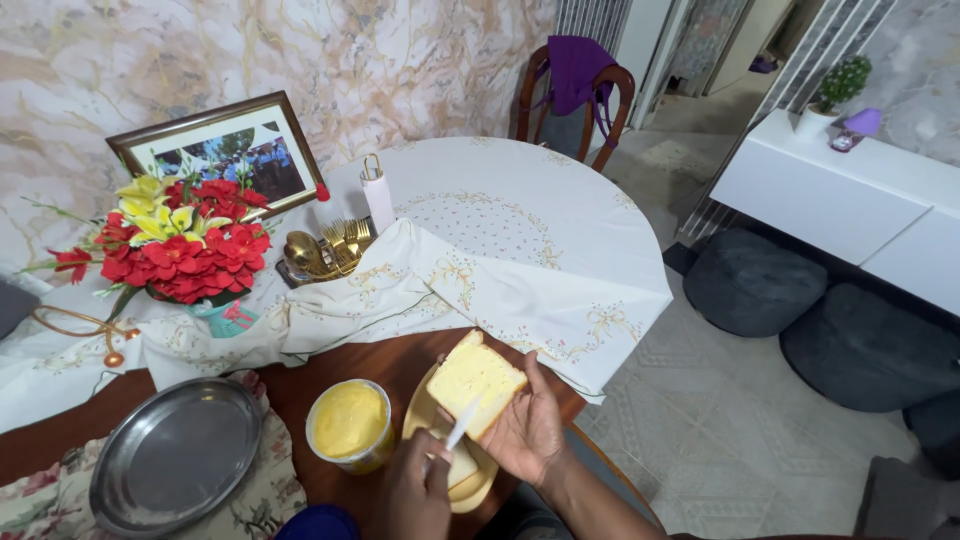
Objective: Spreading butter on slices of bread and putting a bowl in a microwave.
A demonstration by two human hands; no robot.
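Hands (470, 465) with bread slice (476, 378), past table edge (590, 395)

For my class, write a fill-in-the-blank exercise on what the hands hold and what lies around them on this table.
1. The right hand holds a slice of ____.
2. The left hand spreads with a white ____.
3. The open tub holds a spread of ____ colour.
4. Left of the tub lies a round ____ tray.

Missing words: bread; knife; yellow; metal
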